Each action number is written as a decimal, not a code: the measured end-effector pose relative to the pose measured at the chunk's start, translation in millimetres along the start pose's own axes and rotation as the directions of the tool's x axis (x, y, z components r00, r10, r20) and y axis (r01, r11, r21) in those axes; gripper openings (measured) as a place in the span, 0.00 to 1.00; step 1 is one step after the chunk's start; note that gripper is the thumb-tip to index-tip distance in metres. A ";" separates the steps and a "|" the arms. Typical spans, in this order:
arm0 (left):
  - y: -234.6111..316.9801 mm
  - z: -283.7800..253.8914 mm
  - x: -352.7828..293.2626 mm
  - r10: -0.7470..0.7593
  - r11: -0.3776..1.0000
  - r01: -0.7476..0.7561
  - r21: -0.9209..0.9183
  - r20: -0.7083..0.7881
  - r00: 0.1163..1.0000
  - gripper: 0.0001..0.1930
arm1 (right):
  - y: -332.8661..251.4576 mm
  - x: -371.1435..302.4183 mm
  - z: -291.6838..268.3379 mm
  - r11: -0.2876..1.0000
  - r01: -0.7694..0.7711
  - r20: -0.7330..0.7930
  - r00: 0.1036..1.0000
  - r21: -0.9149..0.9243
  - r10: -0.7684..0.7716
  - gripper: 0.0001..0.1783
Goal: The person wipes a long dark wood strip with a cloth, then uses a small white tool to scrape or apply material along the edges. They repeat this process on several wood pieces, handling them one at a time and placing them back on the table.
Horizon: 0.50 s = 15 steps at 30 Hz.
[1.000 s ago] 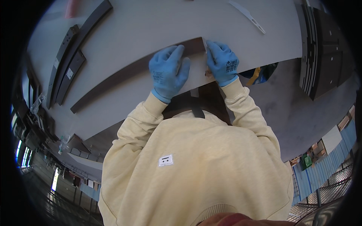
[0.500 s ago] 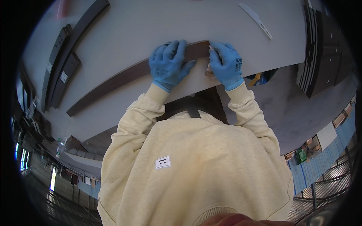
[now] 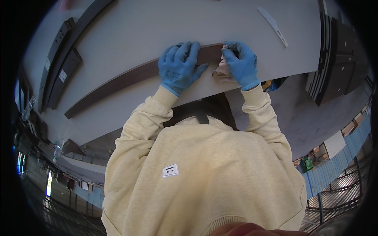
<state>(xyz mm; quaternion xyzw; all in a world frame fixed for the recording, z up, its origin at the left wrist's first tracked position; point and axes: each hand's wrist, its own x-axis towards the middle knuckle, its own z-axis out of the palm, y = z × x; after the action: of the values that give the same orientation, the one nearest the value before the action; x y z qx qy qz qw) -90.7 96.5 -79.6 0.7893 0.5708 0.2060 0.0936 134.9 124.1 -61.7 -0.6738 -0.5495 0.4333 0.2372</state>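
A long dark brown wooden board [image 3: 118,82] lies slanting across the grey tabletop [image 3: 157,27] in front of me. My left hand [image 3: 176,70], in a blue glove, holds it near its right end, fingers over the far edge and thumb on the near side. At that right end my gloved right hand [image 3: 243,65] is closed on a crumpled pale pink cloth [image 3: 224,70]. The cloth touches the board's end and hangs down toward me; some of it is hidden under the fingers.
A white flat-bladed knife-like tool [image 3: 272,26] lies at the far right. More dark boards [image 3: 65,78] lie at the left. Stacked dark panels [image 3: 334,59] stand at the right. Below the table's near edge, a blue and yellow item [image 3: 274,84] shows beside my right wrist.
My right hand has moved slightly right at the board's end, and more of the pink cloth shows. My left hand keeps its hold on the board.
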 end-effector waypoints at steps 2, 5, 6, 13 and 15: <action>-0.8 0.2 0.2 0.003 1.000 -0.003 0.006 0.011 1.000 0.33 | 0.5 2.6 -2.2 1.000 -0.009 0.029 1.000 -0.003 0.009 0.10; -2.0 0.6 0.8 0.023 1.000 -0.023 -0.001 0.000 1.000 0.33 | 1.4 4.8 -2.0 1.000 0.024 0.029 0.999 0.005 -0.024 0.10; -2.4 0.4 0.7 0.020 1.000 -0.020 0.006 0.007 1.000 0.32 | 1.7 5.1 -0.6 1.000 0.019 0.028 0.999 -0.013 -0.018 0.10; -3.1 -1.5 2.0 0.040 0.999 -0.041 0.016 0.021 0.999 0.32 | 0.8 4.8 7.7 0.991 0.105 -0.055 0.992 -0.089 -0.110 0.08; -3.4 -2.2 2.4 0.046 0.999 -0.047 0.020 0.023 0.999 0.32 | 0.9 5.5 9.3 0.989 0.112 -0.066 0.991 -0.101 -0.119 0.07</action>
<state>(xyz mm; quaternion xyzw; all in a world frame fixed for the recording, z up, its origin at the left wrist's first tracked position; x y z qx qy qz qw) -93.9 99.7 -78.4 0.8055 0.5534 0.1933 0.0870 127.7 127.7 -69.0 -0.6667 -0.5993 0.3669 0.2484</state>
